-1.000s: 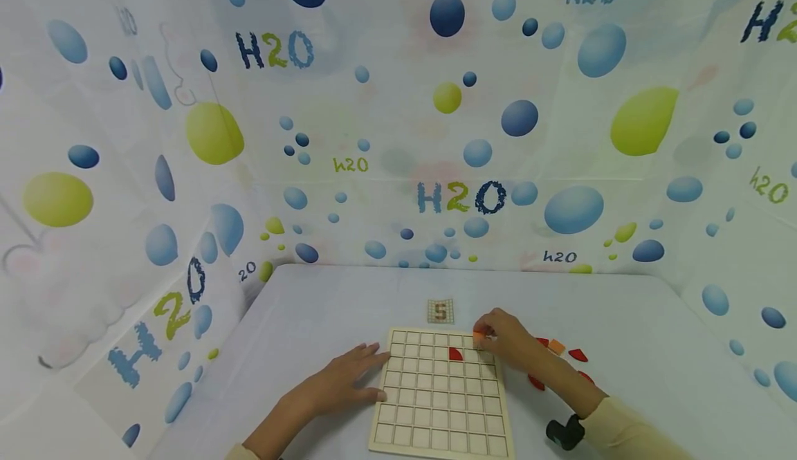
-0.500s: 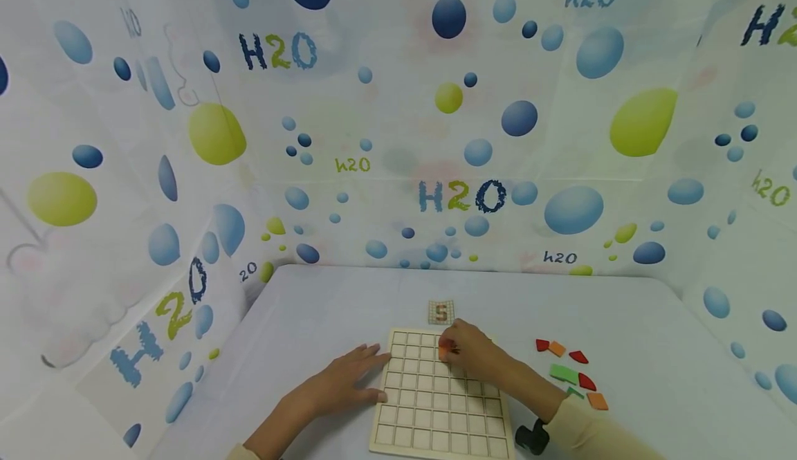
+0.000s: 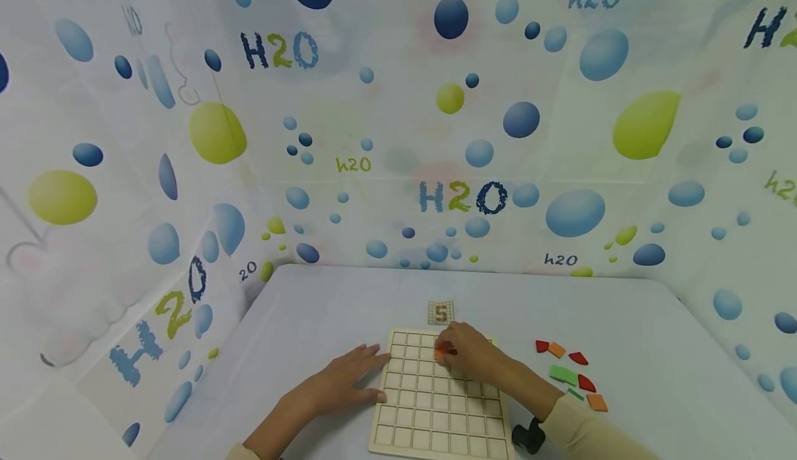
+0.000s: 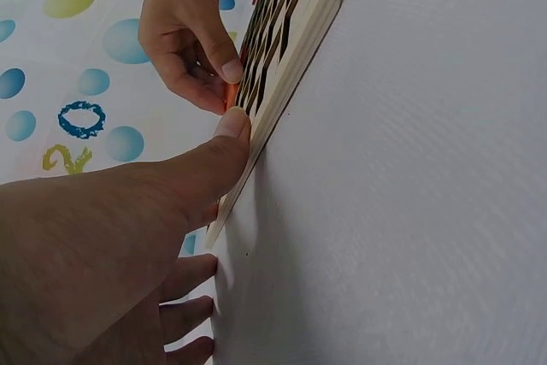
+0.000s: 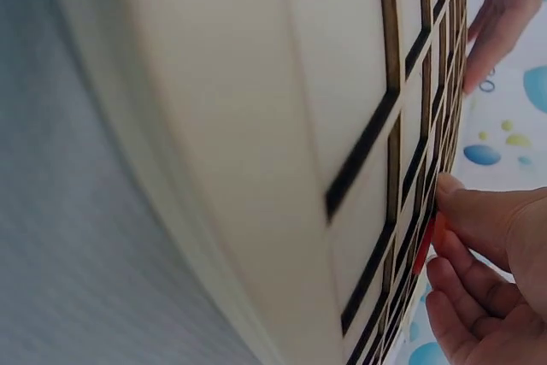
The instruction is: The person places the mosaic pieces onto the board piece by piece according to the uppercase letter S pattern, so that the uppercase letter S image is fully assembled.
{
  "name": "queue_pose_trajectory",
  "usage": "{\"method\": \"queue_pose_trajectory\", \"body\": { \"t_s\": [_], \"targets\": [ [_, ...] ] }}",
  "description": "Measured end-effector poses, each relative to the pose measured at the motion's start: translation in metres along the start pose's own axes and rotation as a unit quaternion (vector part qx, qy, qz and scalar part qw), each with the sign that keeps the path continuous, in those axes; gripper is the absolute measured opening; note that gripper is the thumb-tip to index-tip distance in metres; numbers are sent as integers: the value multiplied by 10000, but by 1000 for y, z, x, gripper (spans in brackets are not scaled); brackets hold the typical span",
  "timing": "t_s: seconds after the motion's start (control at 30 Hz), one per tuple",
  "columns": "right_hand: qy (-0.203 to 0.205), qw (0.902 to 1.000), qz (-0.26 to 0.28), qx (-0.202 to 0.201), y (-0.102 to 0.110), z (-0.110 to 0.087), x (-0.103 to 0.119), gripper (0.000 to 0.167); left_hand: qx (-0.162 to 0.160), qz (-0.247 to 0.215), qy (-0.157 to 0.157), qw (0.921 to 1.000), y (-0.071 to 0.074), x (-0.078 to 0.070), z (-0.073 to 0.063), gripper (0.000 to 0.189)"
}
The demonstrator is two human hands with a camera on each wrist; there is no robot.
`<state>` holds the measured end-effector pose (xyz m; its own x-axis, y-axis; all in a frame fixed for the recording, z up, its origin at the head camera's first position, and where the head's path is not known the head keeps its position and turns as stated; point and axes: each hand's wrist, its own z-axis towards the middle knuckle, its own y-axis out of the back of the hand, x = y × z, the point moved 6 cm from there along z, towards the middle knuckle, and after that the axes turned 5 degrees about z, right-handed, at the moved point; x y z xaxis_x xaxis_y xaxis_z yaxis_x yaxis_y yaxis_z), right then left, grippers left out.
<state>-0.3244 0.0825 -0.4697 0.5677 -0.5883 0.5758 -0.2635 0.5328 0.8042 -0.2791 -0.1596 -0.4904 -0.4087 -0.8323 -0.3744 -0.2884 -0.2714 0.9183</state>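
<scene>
A wooden grid board [image 3: 429, 405] lies in front of me. My left hand [image 3: 349, 380] rests along its left edge, fingers straight, thumb against the rim. Over the upper middle of the grid, my right hand [image 3: 473, 353] pinches a small orange tile [image 3: 439, 355] between thumb and fingers. In the right wrist view the orange tile [image 5: 440, 230] is at the grid, right beside a red piece [image 5: 423, 247]. Whether it sits fully in its cell is hidden by the fingers. The left wrist view shows the left thumb [image 4: 232, 126] on the rim.
Right of the board lie several loose pieces: red [image 3: 587, 382], orange [image 3: 597, 402] and green [image 3: 563, 375]. A small gridded card [image 3: 441, 313] marked with a 5-like figure stands behind the board. A black device [image 3: 528, 436] is at the right wrist. White cloth covers the table.
My right hand has moved left with the orange tile, from the board's upper right corner to its upper middle, covering the red piece in the head view. My left hand stays put.
</scene>
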Motion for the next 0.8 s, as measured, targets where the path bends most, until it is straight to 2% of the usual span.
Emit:
{"method": "queue_pose_trajectory", "body": {
  "t_s": [0.13,0.47,0.63,0.8],
  "targets": [
    [127,9999,68,-60,0,1,0,9,9,3,-7,10000,1,-1,0,78],
    [181,9985,514,-31,0,-2,3,4,23,103,55,9999,-2,2,3,80],
    [415,9983,398,-27,-1,-1,3,4,21,71,37,10000,-1,2,2,79],
    [398,9990,205,-62,-1,-3,1,5,17,37,34,10000,0,1,1,80]
  ]
}}
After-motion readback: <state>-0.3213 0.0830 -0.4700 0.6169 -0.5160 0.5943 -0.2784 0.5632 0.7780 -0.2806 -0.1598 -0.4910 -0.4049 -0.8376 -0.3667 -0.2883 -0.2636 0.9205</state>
